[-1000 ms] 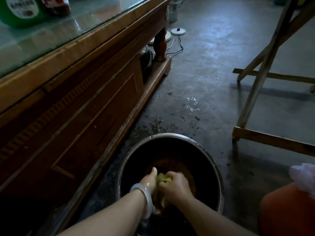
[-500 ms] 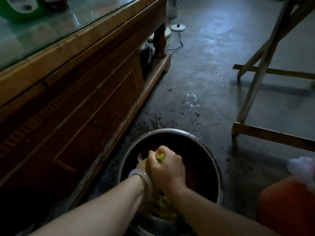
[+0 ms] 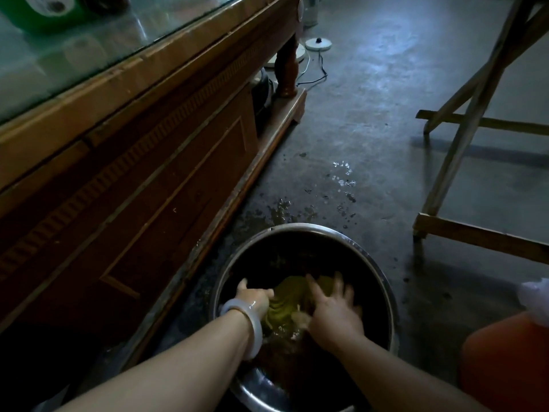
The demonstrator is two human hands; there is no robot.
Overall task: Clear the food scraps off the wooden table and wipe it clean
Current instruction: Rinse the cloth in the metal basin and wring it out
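A steel basin [image 3: 300, 228] stands on the concrete floor at the bottom centre, with dark water in it. A yellow-green cloth [image 3: 289, 295] lies spread in the water. My left hand [image 3: 256, 298], with a pale bangle on the wrist, grips the cloth's left edge. My right hand [image 3: 332, 307] is blurred, its fingers spread flat on the cloth's right side. The wooden table [image 3: 124, 150] with a glass top runs along the left.
Splashed water [image 3: 343, 179] wets the floor beyond the basin. A folding wooden frame [image 3: 463, 150] stands at the right. An orange bucket [image 3: 505, 361] sits at the bottom right. A green container [image 3: 44, 10] rests on the glass top. A white appliance base with its cord [image 3: 318, 44] lies near the table leg.
Both hands held the cloth bunched up above the water half a second ago. They have since dropped it into the basin, where it lies spread out, and my right hand has opened flat.
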